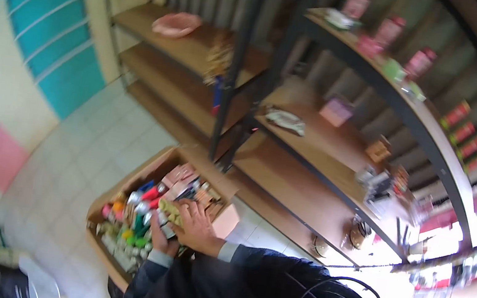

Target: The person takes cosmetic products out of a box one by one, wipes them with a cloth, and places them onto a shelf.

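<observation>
A cardboard box (102,202) full of small mixed goods stands on the floor in front of me. My left hand (160,239) is over its near side, fingers bent around a small dark and white item that blur keeps me from naming. Just to the right, my right hand (198,229) reaches in with fingers stretched out over a yellow-green item (170,208), touching or nearly touching it. Pink boxes (180,174) fill the far end of the box. Small bottles and tubes in white, green, red and yellow crowd the near end.
Metal-framed shelves with brown boards (291,170) rise beyond the box. They carry a pink scalloped basket (176,25), a purple-pink box (336,111) and several pink packages (389,30). A clear plastic bag (39,283) lies at the lower left on the tiled floor (70,147).
</observation>
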Demonstrator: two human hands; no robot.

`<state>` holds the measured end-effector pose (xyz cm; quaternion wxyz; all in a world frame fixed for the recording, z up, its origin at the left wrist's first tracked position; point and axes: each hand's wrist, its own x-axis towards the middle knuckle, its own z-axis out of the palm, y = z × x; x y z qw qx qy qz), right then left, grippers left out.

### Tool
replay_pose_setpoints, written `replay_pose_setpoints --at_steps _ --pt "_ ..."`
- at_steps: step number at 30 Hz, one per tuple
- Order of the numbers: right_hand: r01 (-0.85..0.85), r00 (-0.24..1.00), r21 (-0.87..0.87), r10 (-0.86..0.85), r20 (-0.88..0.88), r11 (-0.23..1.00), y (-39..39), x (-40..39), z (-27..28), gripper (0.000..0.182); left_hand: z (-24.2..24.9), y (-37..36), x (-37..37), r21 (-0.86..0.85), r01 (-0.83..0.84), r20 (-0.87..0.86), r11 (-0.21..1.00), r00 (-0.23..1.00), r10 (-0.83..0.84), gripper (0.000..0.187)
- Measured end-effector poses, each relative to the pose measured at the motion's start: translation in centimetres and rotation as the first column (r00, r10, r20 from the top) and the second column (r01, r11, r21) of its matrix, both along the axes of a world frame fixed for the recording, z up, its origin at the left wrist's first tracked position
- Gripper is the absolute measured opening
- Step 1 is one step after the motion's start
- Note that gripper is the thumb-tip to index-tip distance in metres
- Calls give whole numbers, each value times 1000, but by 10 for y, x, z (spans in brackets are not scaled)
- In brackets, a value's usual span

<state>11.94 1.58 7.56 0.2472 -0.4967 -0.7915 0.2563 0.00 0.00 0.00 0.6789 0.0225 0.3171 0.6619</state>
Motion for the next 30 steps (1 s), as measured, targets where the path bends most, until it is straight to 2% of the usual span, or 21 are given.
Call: replay_pose_setpoints --at_steps 1,2,3,5,8,9,11,13,15,16,17,18,19,20,21,23,25,26,27,29,30 --pt "72 997 -18 -72 -12 997 8 -14 12 52 19 10 -14 7 39 -13 999 999 -39 38" --pt "90 996 96 -88 -21 991 16 -28 6 48 26 18 -27 24 65 -78 998 995 -63 39" --pt "102 983 191 -129 133 976 13 78 31 48 29 23 91 82 36 50 996 998 -40 41" --pt "-5 994 -113 -7 -111 994 8 58 20 48 12 25 56 277 192 -3 942 980 -199 48" --pt "12 981 -147 -40 -192 989 12 70 20 51 35 29 66 231 194 -199 953 969 -149 49" --pt "31 979 -135 -57 -196 990 13 78 19 51 46 29 73 242 214 -205 947 965 -165 49" --pt "-90 973 -77 71 -218 993 13 96 13 56 63 26 87 270 257 -345 928 926 -156 48" --pt "-72 965 -116 39 -260 991 8 112 18 56 65 28 100 304 248 -358 920 925 -131 53" --pt "43 902 -59 -64 -427 997 3 127 18 52 73 28 111 307 130 -177 943 981 -78 57" --pt "87 852 -220 -187 -489 972 0 156 66 54 86 24 122 254 81 -261 964 965 -12 60" --pt "118 787 -383 -322 -526 916 4 189 124 58 83 25 121 269 91 -179 959 983 -43 59" --pt "280 842 146 -169 -513 949 15 220 141 53 82 19 119 269 107 -208 957 977 -51 58" --pt "390 795 252 -186 -578 886 20 253 172 49 81 13 118 266 127 -237 956 969 -62 58" --pt "484 855 550 -236 -462 681 22 291 213 43 75 8 116 262 131 -242 956 968 -67 58" --pt "588 809 609 -408 -424 533 18 320 250 34 67 3 114 227 92 -221 970 974 -40 57" --pt "684 719 638 -478 -504 354 22 396 302 30 56 -1 115 192 51 -197 980 980 -12 56" --pt "656 539 724 -802 -256 210 31 467 338 45 49 -9 120 246 58 -273 968 962 12 54" --pt "698 510 650 -845 -159 299 37 492 348 52 56 -13 128 201 30 -218 979 976 15 52" --pt "694 518 649 -842 -149 312 44 511 351 52 54 -15 135 192 21 -216 981 976 21 52" --pt "674 513 577 -854 85 462 58 538 350 55 46 -19 142 180 -20 -214 984 975 58 51" --pt "666 514 573 -850 111 478 61 544 349 57 52 -23 149 172 -38 -210 984 975 74 50"
